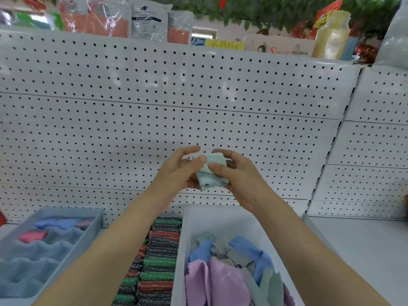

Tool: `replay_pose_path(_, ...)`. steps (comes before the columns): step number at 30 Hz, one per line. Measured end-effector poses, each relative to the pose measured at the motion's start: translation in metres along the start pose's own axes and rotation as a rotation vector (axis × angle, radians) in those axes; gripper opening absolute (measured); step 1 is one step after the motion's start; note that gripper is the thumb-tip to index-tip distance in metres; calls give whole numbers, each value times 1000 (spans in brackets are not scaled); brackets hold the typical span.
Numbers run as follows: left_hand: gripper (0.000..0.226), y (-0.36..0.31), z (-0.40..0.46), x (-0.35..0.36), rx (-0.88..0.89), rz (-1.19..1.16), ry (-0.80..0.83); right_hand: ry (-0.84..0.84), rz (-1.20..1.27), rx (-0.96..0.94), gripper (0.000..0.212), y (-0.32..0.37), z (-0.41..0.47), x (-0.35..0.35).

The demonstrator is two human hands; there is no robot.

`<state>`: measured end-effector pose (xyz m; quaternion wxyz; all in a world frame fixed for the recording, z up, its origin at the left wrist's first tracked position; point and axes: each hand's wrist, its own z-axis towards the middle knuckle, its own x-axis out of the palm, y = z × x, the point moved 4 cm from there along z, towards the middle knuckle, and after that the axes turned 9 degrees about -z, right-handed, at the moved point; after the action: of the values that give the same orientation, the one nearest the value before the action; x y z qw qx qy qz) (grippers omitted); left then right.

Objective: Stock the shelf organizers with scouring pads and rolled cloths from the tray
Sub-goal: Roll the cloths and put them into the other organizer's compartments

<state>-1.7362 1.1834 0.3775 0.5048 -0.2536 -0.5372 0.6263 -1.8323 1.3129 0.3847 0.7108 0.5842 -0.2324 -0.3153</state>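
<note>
Landmark = pale green cloth [212, 171], held up in mid-air in front of the pegboard back panel [198, 96].

Far down-left of the cloth: blue-grey divided organizer [97, 219] on the shelf. Its back cells already hold rolled cloths, blue [56, 223] and pink [33, 236]; the nearer wavy cells look unfilled.

Just left of the cloth: left hand [176, 173]. Thumb and forefinger touch the cloth's upper left corner, and the fingers below curl in under it. The grip looks light, more a steadying pinch than a full wrap.

The cloth itself is partly rolled or folded into a short bundle, with the loose scalloped hem hanging at the bottom. I can't tell its long axis for sure; it reads roughly upright, tilted a little.

Just right of the cloth: right hand [238, 175], thumb pressed on the cloth's front face, fingers behind it. Looks like the firmer hold of the two.

Directly below the cloth: rows of scouring pads [159, 257], green, red and dark, packed between the organizer and the tray.

Below-right of the cloth: white tray [187, 239] with loose unrolled cloths, lilac [225, 281] and blue [245, 246].

Judgement: rolling isn't finished. Once tight, the roll goes down-left to the open cells. The left hand is on that side, so it is the natural carrier. The roll would need turning to lie along a cell like those already placed.
</note>
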Motion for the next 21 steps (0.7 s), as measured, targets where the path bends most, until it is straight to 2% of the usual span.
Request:
replay_pose_path(2, 36, 3, 3, -5, -19, 82, -63, -21, -46, -23, 34, -4, 4, 1)
replay_pose_path(8, 20, 2, 7, -28, -3, 111, -97, 52, -81, 83, 29, -9, 12, 22)
replay_pose_path(15, 11, -8, 16, -92, -73, -285, -73, 122, 206, 149, 27, -20, 41, 84)
replay_pose_path(17, 15, -14, 18, -123, -53, -219, -73, 173, 227, 145, 25, -20, 49, 110)
replay_pose_path(19, 8, -22, 19, -157, 11, -24, -56, 215, 222, 144, 20, -21, 56, 140)
replay_pose_path(21, 13, -30, 18, -196, 46, 115, -36, 176, 163, 142, 13, -28, 67, 177)
